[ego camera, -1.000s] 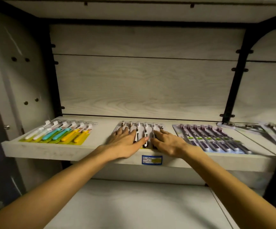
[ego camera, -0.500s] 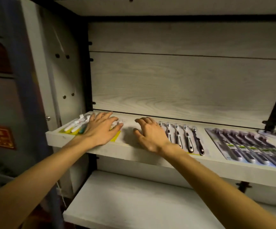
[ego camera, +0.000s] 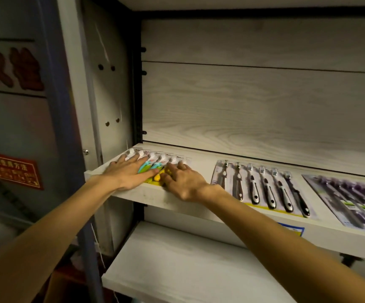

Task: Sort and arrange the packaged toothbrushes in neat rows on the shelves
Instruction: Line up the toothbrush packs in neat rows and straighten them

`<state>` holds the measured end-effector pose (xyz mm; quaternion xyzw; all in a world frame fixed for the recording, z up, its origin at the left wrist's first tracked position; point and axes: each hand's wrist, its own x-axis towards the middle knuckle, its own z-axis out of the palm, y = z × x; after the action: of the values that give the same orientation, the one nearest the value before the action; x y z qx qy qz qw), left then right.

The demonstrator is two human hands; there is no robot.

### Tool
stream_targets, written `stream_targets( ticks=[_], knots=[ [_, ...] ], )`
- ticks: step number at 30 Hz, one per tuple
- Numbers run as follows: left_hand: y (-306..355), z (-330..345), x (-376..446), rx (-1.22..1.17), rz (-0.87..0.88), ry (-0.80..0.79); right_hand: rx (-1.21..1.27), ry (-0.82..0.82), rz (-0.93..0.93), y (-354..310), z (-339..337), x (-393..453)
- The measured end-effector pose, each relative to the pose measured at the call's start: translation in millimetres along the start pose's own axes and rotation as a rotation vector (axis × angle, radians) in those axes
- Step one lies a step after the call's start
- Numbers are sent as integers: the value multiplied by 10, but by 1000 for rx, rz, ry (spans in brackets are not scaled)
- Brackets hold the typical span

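In the head view both hands have come off the silver-and-black toothbrush pack (ego camera: pixel 262 189) in the middle of the shelf (ego camera: pixel 177 199), where they lay a second ago, and now rest on the colourful toothbrush pack (ego camera: pixel 155 165) at the shelf's left end; half a second ago only the left hand had reached it while the right was on bare shelf between the two packs. That suggests the middle pack is judged straight enough and the left one is now being squared up. The left hand (ego camera: pixel 131 173) lies flat, palm down, fingers spread over the pack's left part, pressing rather than gripping. The right hand (ego camera: pixel 182 180) is arched with fingers curled down onto the pack's right edge; nothing is clasped that I can make out. A purple toothbrush pack (ego camera: pixel 352 200) lies further right, untouched, just beside the middle one
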<state>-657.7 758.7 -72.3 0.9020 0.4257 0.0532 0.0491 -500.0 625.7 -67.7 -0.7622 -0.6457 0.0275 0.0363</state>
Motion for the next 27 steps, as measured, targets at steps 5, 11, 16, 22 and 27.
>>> stream_targets(
  ticks=[5, 11, 16, 22, 27],
  knots=[
    [134, 35, -35, -10, 64, -5, -81, -19, -8, 122, -20, -130],
    [255, 99, -42, 34, 154, 54, 72, 91, 157, 92, -27, -329],
    [299, 131, -75, -32, 137, 48, 54, 100, 159, 123, -1, -405],
    [319, 124, -125, -22, 124, 30, 29, 46, 149, 109, 22, -404],
    [305, 100, -158, -21, 143, 16, 10, 10, 89, 106, -16, -351]
  ],
)
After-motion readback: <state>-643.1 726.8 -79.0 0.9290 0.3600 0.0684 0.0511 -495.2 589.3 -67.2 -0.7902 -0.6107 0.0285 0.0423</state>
